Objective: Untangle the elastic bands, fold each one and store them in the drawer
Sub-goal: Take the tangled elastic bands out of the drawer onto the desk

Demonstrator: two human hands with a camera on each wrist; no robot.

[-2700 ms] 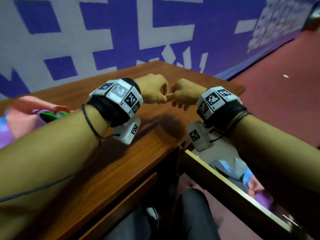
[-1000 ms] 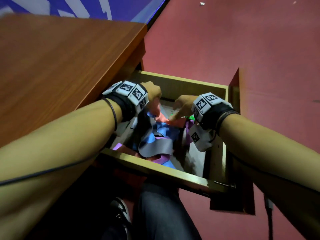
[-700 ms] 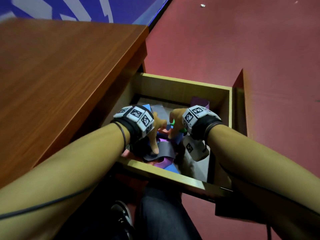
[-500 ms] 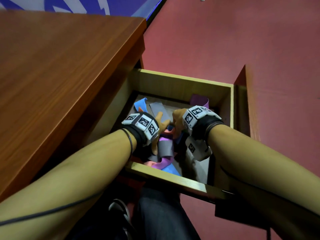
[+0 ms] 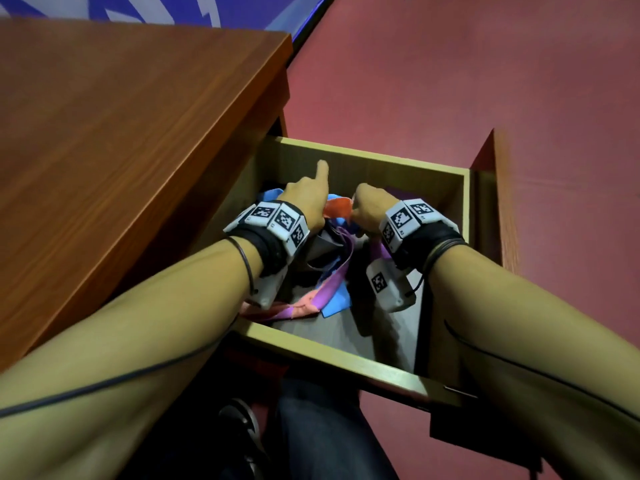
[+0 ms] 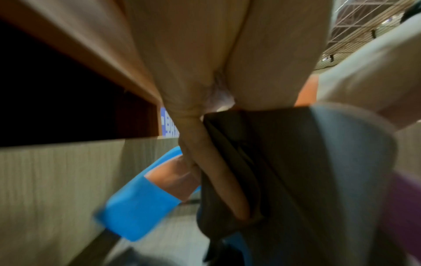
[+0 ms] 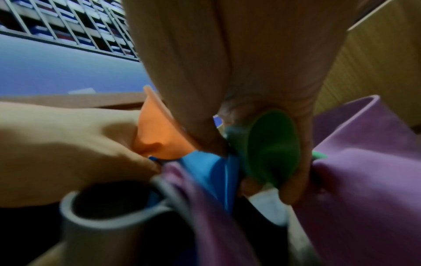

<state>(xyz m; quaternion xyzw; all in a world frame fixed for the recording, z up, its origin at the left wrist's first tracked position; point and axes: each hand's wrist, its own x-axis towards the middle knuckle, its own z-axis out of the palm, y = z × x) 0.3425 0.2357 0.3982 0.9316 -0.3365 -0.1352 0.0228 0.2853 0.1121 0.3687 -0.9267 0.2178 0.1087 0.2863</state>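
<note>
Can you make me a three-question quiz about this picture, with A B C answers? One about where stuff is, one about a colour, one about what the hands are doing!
1. Where is the bundle of elastic bands?
A. on the desk top
B. in the open drawer
C. on the floor

2. What colour is the band curled in the right hand?
A. green
B. yellow
C. white

3. What is the left hand doing?
A. lying flat on the desk
B. holding bands, one finger pointing out
C. hanging idle

Answers: B, the bands lie between the drawer's walls; A, the right wrist view shows green; B, the grey band is in its fingers.
</note>
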